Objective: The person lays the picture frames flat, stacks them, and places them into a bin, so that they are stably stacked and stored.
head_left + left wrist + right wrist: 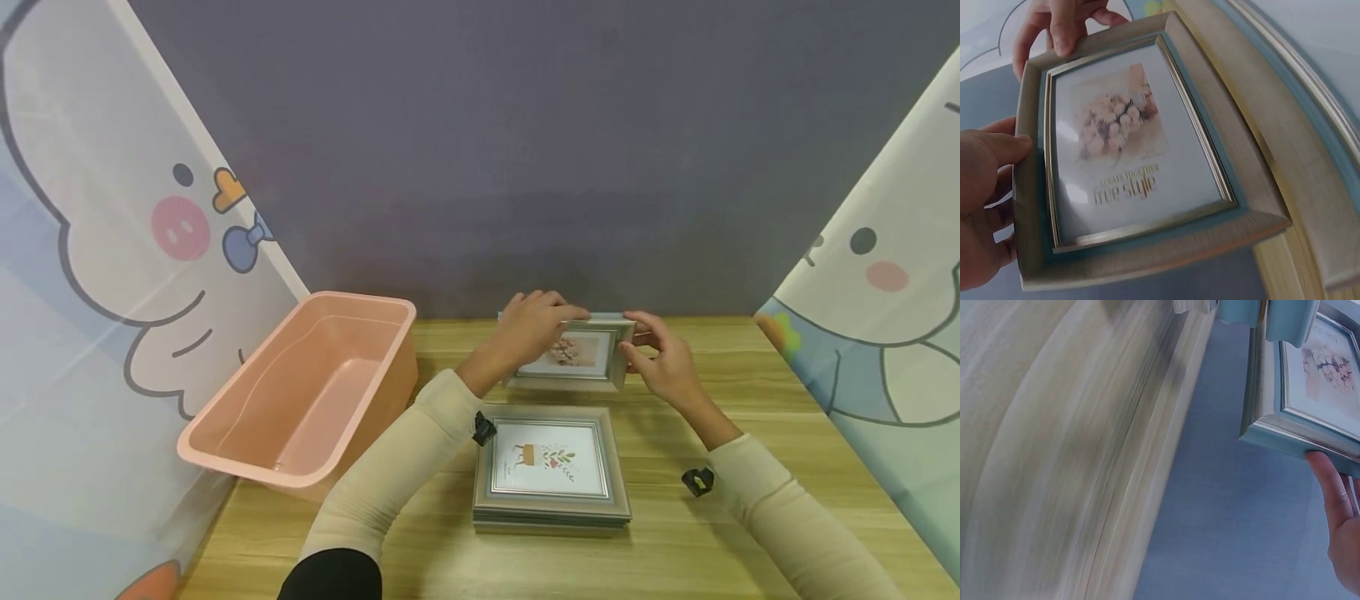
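Behind a stack of picture frames, both hands hold up a silver-and-blue picture frame [570, 364], its face turned to me. A flower photo with the lettering "free style" fills it in the left wrist view. My left hand [528, 329] grips the top edge, thumb at the rim [1015, 150]. On the right edge, my right hand [663, 358] pinches the frame between thumb and fingers; one finger [1330, 481] shows against the side in the right wrist view. Whether the frame's lower edge touches the table cannot be told. The stacked picture frames [551, 505] lie flat, a plant print uppermost.
A pink plastic bin [408, 367] stands left of the stack, with nothing visible inside. The wood-grain table [690, 550] meets a grey wall [480, 150] at the back. Cartoon-printed panels [97, 275] flank both sides. Black wrist mounts [697, 481] sit on the sleeves.
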Demonstrator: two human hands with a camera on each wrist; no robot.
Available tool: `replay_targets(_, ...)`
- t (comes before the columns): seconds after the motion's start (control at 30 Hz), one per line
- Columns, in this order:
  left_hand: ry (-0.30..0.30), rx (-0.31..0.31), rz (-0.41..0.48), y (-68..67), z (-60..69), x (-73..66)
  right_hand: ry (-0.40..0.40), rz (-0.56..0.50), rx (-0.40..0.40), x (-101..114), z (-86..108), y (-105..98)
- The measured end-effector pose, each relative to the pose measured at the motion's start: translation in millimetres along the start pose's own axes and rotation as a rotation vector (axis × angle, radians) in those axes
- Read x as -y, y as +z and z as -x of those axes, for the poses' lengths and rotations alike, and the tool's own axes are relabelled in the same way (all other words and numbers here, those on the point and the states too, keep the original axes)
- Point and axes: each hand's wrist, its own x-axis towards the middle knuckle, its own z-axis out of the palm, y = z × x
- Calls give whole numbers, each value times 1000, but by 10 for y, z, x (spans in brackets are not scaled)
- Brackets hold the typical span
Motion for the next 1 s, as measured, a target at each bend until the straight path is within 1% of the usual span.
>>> replay_targets(0.13, -25, -37, 18, 3, 49, 73, 13, -16, -15, -11, -5, -20)
replay_targets(0.3, -28, -73, 13, -10, 103, 168, 13, -7, -22, -14, -12, -56)
replay_targets(0.37, -37, -72, 14, -14, 124, 208, 16, -11, -20, -22, -6, -72)
replay_targets(0.47, -56, -60, 49, -12, 163, 273, 24, -31, -20, -47, 11, -100)
replay_targets(0.53, -58, -53, 106, 2, 193, 323, 26, -40, -22, -65, 26, -120)
replay_targets(0.57, -56, -54, 149, 6, 210, 348, 27, -44, -23, -73, 33, -129)
replay_targets(0.67, -41, -68, 305, 26, 264, 428, 26, -62, -26, -89, 48, -154)
replay_targets(0.77, -39, -92, 458, 36, 319, 500, 24, -87, -29, -96, 57, -173)
replay_targets(0.87, -46, -116, 553, 41, 357, 551, 13, -106, -31, -95, 57, -186)
replay_targets(1.0, -73, -117, 659, 57, 384, 598, -6, -106, -28, -88, 48, -196)
